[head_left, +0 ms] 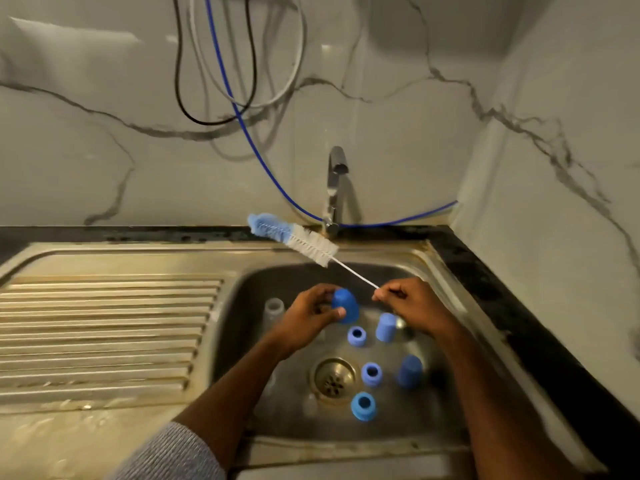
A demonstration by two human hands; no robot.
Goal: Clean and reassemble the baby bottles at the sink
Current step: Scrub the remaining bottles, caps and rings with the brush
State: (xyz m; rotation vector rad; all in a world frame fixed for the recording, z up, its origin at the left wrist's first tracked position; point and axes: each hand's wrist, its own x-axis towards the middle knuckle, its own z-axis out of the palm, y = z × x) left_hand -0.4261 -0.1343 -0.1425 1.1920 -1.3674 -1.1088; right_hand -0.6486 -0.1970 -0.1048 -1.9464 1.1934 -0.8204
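Early cleaning stage, by appearances: left hand (313, 315) gripping dark blue domed plastic cap (344, 305), right hand (408, 299) pinching wire-handled blue-and-white bottle brush (294, 237), both above round steel drain (334, 377); remaining blue caps, collars and clear bottles lying apart around drain, unassembled

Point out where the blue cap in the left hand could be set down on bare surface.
Free: the ribbed steel drainboard left of the sink basin. Crowded: the basin floor around the round drain, where blue collar rings, blue caps and clear bottles lie scattered.
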